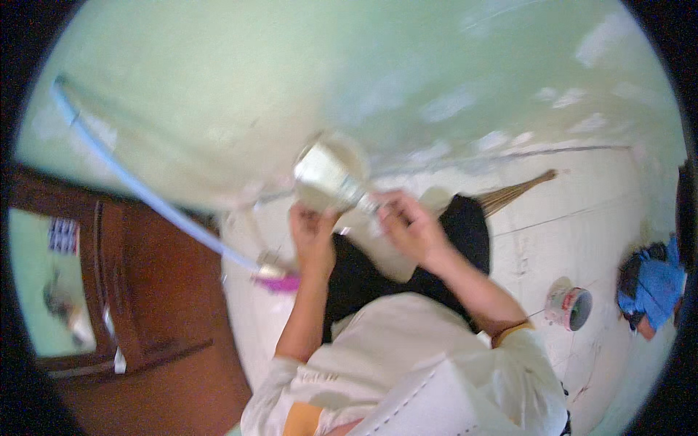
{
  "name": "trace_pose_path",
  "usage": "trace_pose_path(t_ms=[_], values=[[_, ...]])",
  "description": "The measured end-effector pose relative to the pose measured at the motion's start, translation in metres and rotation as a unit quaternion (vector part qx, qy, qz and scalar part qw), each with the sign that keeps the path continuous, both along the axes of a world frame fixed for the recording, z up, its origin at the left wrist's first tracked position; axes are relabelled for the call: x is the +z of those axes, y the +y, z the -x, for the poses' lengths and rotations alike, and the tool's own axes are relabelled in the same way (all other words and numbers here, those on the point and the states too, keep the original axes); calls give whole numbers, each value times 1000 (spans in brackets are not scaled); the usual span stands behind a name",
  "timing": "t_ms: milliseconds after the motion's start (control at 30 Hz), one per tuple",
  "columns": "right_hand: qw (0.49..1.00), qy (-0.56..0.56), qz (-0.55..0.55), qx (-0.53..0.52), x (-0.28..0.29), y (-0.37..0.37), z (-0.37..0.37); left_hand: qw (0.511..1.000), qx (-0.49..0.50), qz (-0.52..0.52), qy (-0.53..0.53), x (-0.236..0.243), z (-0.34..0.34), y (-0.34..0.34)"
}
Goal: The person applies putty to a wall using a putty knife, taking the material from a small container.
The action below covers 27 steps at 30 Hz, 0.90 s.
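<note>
Centre: brush (320, 171) over container (356, 156). Left: cabinet (167, 298); beside it, a pole (169, 211) extends from wall (218, 73) to floor (538, 254). Right: stick broom (516, 192) on the floor, near the wall; can (568, 308) on the floor, farther right and nearer; bundle (654, 287) right of the can.

At eight o'clock stood a brown wooden cabinet (171, 283); a blue pole (145, 191) slanted in from ten. A stick broom (512, 195) lay toward three, a round tub (560, 307) near four, a blue bundle (656, 287) beyond.
</note>
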State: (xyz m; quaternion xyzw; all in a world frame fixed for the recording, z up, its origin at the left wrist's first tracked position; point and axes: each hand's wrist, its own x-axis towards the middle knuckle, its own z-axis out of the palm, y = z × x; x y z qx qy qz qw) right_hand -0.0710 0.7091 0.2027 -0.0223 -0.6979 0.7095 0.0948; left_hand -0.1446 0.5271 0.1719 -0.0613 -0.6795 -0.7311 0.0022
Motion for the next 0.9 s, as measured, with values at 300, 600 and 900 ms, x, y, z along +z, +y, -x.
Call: trace_pose_path(t_ms=[300, 600, 900], values=[[973, -3, 228, -36, 8, 61, -22, 980, -48, -184, -64, -8, -8, 21], [884, 232, 226, -337, 80, 195, 19, 976, -29, -191, -105, -10, -4, 15], [765, 283, -101, -569, 83, 269, 90, 976, -49, -193, -90, -8, -13, 10]])
